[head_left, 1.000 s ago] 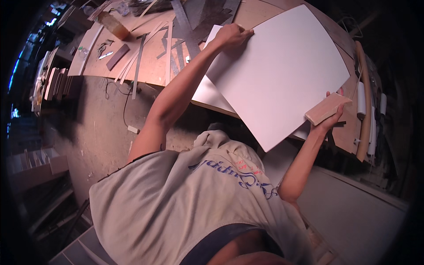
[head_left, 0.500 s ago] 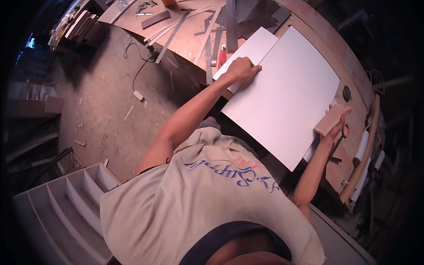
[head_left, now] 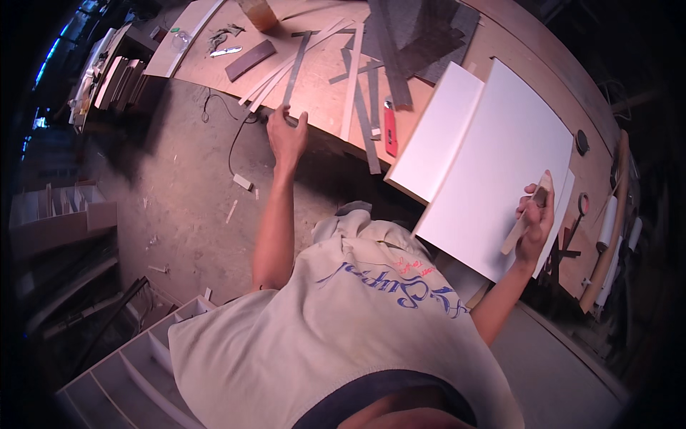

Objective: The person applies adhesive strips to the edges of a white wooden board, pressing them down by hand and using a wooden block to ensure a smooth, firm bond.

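My left hand (head_left: 288,139) is at the table's near edge, thumb and fingers apart, with nothing gripped. Its fingertips are by the lower end of a dark strip (head_left: 296,71); whether they touch it I cannot tell. In my right hand (head_left: 532,225) is a flat tan wooden block (head_left: 512,238), turned edge-on, above the right part of a large white panel (head_left: 493,157). A narrower white panel (head_left: 439,136) sits left of the large one, and a white edge shows at its right side. A red utility knife (head_left: 390,129) lies left of the panels.
Several pale and dark strips, a brown block (head_left: 250,60) and a jar of amber liquid (head_left: 259,14) are on the wooden table (head_left: 321,107). A tape roll (head_left: 582,206) and long rolls (head_left: 607,222) are at right. A white divided shelf unit (head_left: 136,365) stands lower left.
My left hand has left the white panel and moved left to the strips, fingers opening. My right hand has raised the tan block over the panel and turned it edge-on. The view has shifted.
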`<action>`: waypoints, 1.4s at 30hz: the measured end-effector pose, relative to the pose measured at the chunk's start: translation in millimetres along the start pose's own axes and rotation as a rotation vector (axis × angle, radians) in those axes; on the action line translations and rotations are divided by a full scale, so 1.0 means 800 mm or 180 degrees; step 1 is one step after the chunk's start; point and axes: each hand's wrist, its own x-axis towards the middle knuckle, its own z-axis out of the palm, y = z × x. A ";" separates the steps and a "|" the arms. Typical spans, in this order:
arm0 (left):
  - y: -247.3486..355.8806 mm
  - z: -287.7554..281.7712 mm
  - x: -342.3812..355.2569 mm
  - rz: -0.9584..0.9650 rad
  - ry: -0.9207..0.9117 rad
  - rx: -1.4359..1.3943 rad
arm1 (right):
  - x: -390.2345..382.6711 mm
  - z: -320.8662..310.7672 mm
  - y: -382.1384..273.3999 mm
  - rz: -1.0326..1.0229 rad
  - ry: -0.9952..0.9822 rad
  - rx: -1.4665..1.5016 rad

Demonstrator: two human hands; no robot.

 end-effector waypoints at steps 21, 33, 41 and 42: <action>-0.104 -0.012 0.072 -0.2833 -0.3744 -0.6661 | 0.064 0.257 0.084 0.0465 0.1151 -0.3608; -0.092 -0.005 0.063 -0.2182 -0.5274 -0.6192 | 0.084 0.370 0.043 0.0350 -0.0165 -0.0565; 0.005 -0.022 0.029 -0.2792 -0.6084 -0.5299 | 0.132 0.388 0.004 -0.0100 0.0485 0.0888; 0.029 -0.043 0.031 -0.2482 -0.5732 -0.5281 | 0.136 0.373 -0.006 -0.0191 0.0820 0.1054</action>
